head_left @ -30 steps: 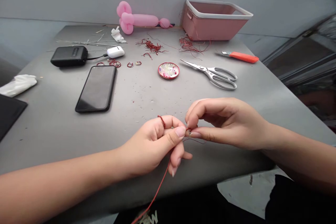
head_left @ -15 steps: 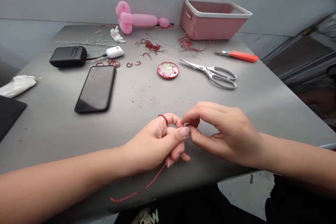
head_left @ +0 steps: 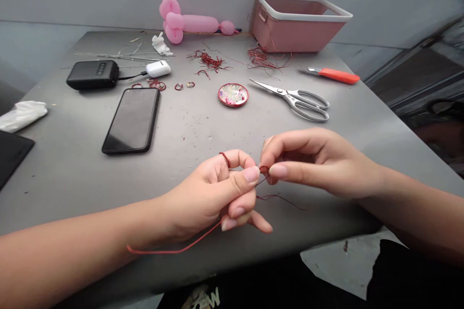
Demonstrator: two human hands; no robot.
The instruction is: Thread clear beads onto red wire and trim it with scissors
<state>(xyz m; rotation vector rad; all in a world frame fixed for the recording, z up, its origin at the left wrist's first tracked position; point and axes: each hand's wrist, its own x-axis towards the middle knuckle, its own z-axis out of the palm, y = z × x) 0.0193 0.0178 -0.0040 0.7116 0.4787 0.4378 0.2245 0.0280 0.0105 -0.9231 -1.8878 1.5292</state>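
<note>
My left hand (head_left: 232, 193) pinches a thin red cord (head_left: 181, 250) between thumb and index finger; one end trails out below my fingers to the left. A dark red cord ring (head_left: 224, 159) sits around its index finger. Close against it, my right hand (head_left: 311, 159) has thumb and forefinger at a small cord loop (head_left: 264, 169) that stands out of the left fingertips. Another thin strand (head_left: 282, 197) runs out to the right beneath my right hand. The exact crossing of the cord is hidden by my fingers.
Beyond my hands lie a round dish of beads (head_left: 233, 105), scissors (head_left: 293, 99) and an orange-handled cutter (head_left: 337, 76). A phone (head_left: 132, 120), power bank (head_left: 93, 75) and white earbud case (head_left: 158, 68) are left. Behind stand a pink bin (head_left: 297, 34), cord scraps (head_left: 210, 60) and a pink balloon (head_left: 199, 23).
My right hand has drawn slightly up and right from the left fingertips, and a small loop shows between them. The trailing cord end has swung up and left.
</note>
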